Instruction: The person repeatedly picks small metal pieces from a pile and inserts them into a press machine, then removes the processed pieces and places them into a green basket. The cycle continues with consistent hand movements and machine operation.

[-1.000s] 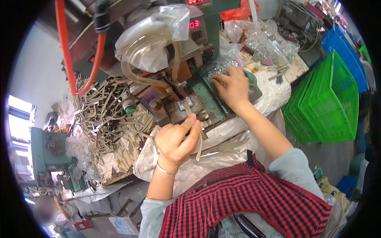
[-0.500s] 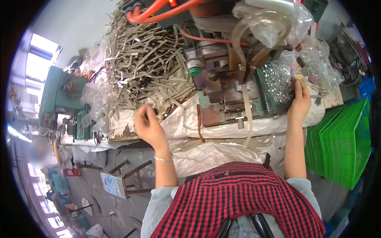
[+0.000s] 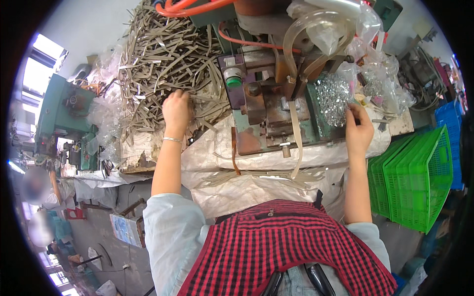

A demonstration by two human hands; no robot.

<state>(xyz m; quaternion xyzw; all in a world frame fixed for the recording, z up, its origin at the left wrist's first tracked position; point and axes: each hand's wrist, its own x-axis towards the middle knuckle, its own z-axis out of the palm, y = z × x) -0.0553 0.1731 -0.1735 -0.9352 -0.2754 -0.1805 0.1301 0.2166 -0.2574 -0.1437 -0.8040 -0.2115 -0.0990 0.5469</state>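
My left hand [image 3: 176, 112] reaches into a big heap of flat grey-beige strips [image 3: 163, 59] on the bench. Its fingers are bunched at the lower part of the heap; what they grip, if anything, is hidden. Beside a pile of small shiny metal pieces [image 3: 332, 98], my right hand [image 3: 359, 133] has thumb and fingers curled together at the pile's right edge; nothing in them can be made out. Between the hands stands a green and rusty press machine [image 3: 269, 111]. One strip [image 3: 296, 143] hangs from its middle over the front edge.
More strips [image 3: 261, 176] lie on white sheeting [image 3: 222, 200] before me. Orange hoses [image 3: 197, 9] and a clear tube [image 3: 291, 37] hang over the machine. Green crates [image 3: 414, 177] stand at the right, plastic bags [image 3: 380, 74] behind. Another machine [image 3: 64, 118] and a person stand left.
My left hand has moved up and forward from the bench's front into the heap of strips. My right hand has come slightly down, its fingers more curled beside the shiny pieces.
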